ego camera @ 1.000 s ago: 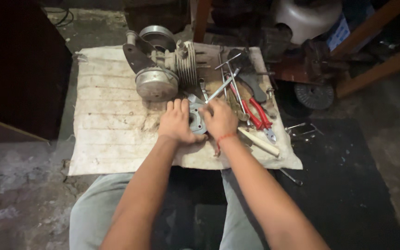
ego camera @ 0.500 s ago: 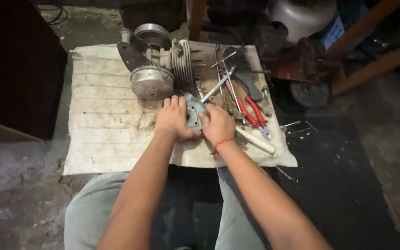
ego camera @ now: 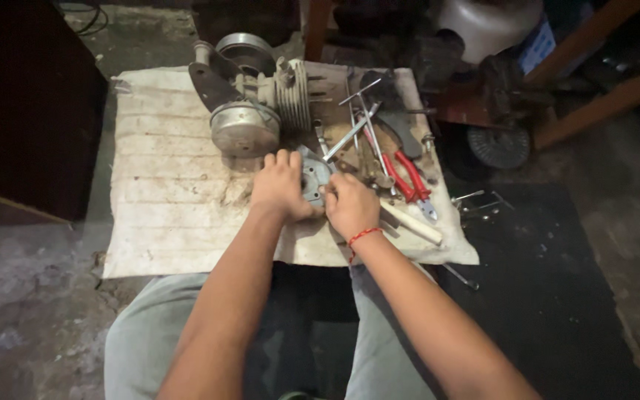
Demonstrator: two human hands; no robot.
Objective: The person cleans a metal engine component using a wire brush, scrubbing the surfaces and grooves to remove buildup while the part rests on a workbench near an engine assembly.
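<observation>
The grey metal engine part (ego camera: 312, 176), a flat casting with a round bore, lies on the stained cloth (ego camera: 164, 215) between your two hands, just in front of the small engine (ego camera: 257, 100). Your left hand (ego camera: 281, 185) curls over the part's left edge, fingers pressed together on top of it. Your right hand (ego camera: 351, 207), with a red thread at the wrist, is closed against the part's right side; what its fingertips pinch is hidden. To your right on the cloth lie red-handled pliers (ego camera: 409, 176), a wooden-handled tool (ego camera: 411, 224) and several wrenches (ego camera: 355, 126). The engine's finned cylinder points toward the tools.
</observation>
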